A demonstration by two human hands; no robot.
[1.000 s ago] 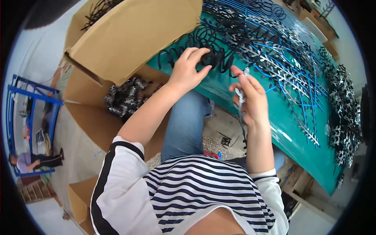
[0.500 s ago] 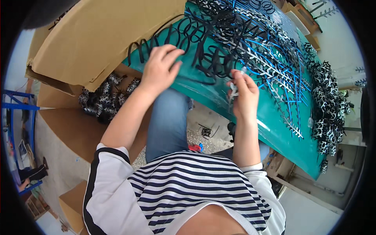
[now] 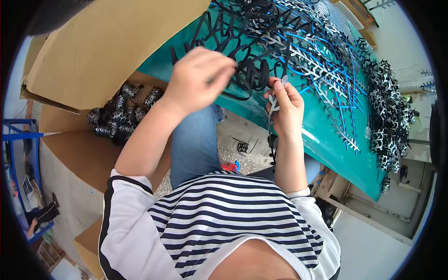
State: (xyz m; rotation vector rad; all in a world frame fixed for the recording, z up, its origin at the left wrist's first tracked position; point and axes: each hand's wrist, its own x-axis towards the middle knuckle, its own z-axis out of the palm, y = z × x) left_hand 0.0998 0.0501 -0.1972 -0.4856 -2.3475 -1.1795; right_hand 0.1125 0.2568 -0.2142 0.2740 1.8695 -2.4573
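Observation:
My right hand (image 3: 288, 109) pinches a silver leaf garland strand (image 3: 272, 106) between thumb and fingertips. Its lower end, with dark leaves, dangles past the table edge, and a dark strip runs upward from the pinch. My left hand (image 3: 198, 81) hovers over the near left edge of the table, curled and smeared by motion, so I cannot see whether anything is in its fingers. Beside those fingers, loose coils of black ribbon (image 3: 254, 72) lie on the green tabletop (image 3: 322, 144).
More silver and black leaf strands (image 3: 322, 77) lie among blue strips on the table. A thick bunch (image 3: 389, 116) hangs at its right edge. On the left stands a large cardboard box (image 3: 107, 51), with black-and-silver bundles (image 3: 123, 114) beneath its flap. A black coil (image 3: 242, 148) rests on the floor.
My left hand has moved slightly right and turned, its fingers now more curled and blurred. The garland strand hangs lower from my right hand, showing more leaves. The view has shifted slightly.

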